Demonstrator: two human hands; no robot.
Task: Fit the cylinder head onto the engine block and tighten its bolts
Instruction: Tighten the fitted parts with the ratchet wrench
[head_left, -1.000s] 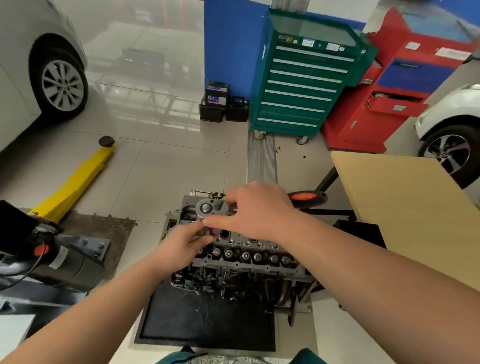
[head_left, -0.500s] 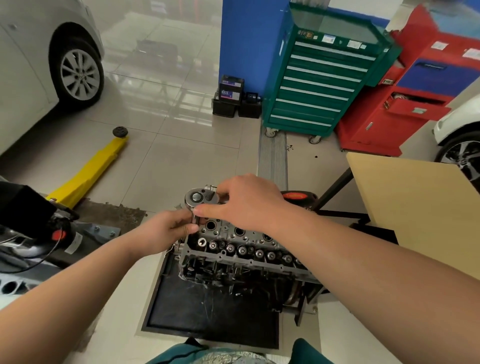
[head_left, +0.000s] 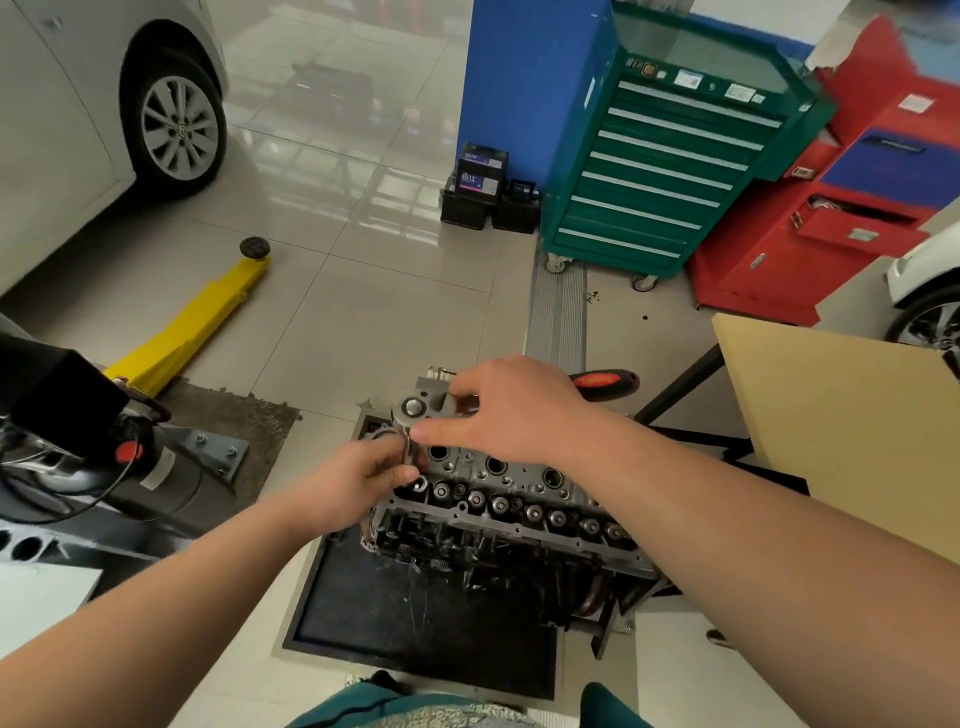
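The cyl head (head_left: 498, 483) is seen already sat on top of the engine block (head_left: 498, 566), which is parked on a stand over a black floor mat (head_left: 395, 634), approx centre of the head view. A row of valve springs and plug holes is visible along the head's top face.

A ratchet (head_left: 415, 407) is held over the far left corner of the head. Its round silver head is pointed up, and its red/black handle (head_left: 602, 382) is seen poking out to the right, past the knuckles. The right hand (head_left: 519, 410) is curled over the ratchet's shaft w/ thumb and index stretched toward the ratchet head, so it's gripped, not just touched. The left hand (head_left: 358, 480) is brought in from below-left, fingers bunched narrow and pinched around the socket/extension bit just under the ratchet head. Whether the socket is seated on a bolt can't be told, as that bit is hidden by the fingers.

Other stuff around: a yellow lift arm (head_left: 192, 327) is laid on the tiles to the left, a green tool cabinet (head_left: 670, 156) and a red cabinet (head_left: 852, 208) are stood at the back, w/ a car battery (head_left: 480, 174) beside the blue pillar. A tan board (head_left: 841, 415) is seen at right, near the block.
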